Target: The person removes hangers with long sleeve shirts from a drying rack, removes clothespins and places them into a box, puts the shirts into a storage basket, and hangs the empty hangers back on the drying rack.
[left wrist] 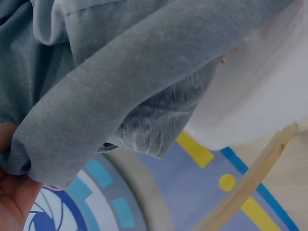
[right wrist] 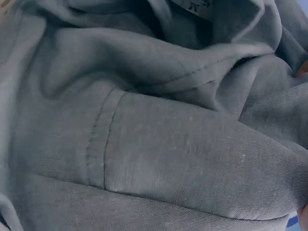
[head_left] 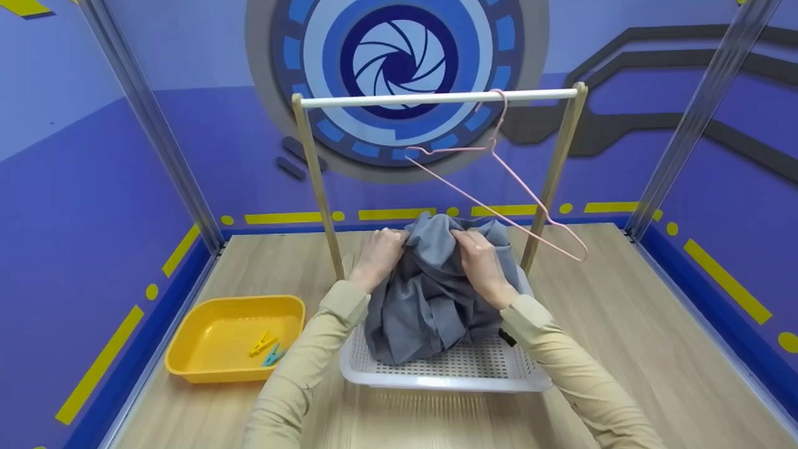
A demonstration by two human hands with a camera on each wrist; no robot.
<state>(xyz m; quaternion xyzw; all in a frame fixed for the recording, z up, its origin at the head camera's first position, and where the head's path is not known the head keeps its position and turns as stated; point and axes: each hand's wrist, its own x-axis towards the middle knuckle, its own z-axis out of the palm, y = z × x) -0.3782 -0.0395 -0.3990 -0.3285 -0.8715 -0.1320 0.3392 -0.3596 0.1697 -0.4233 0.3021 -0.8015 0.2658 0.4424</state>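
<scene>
A bunched grey garment [head_left: 430, 299] hangs between both hands, its lower folds over the white slotted basket [head_left: 449, 381]. My left hand [head_left: 381, 252] pinches its upper left edge; in the left wrist view, fingers [left wrist: 19, 197] curl round a fold of the cloth. On the upper right part, my right hand [head_left: 481, 259] grips the fabric. The right wrist view is filled by grey cloth [right wrist: 192, 149] with stitched seams and part of a printed white label [right wrist: 197, 7]. Only slivers of the hand show at that view's right edge.
Behind the basket stands a rack with a white rail [head_left: 399, 100] and wooden posts [head_left: 557, 168]. From the rail hangs a pink hanger [head_left: 492, 149], turned at an angle. At left, a yellow tray [head_left: 206, 374] holds a yellow clothespin [head_left: 263, 343] and a blue one [head_left: 274, 355].
</scene>
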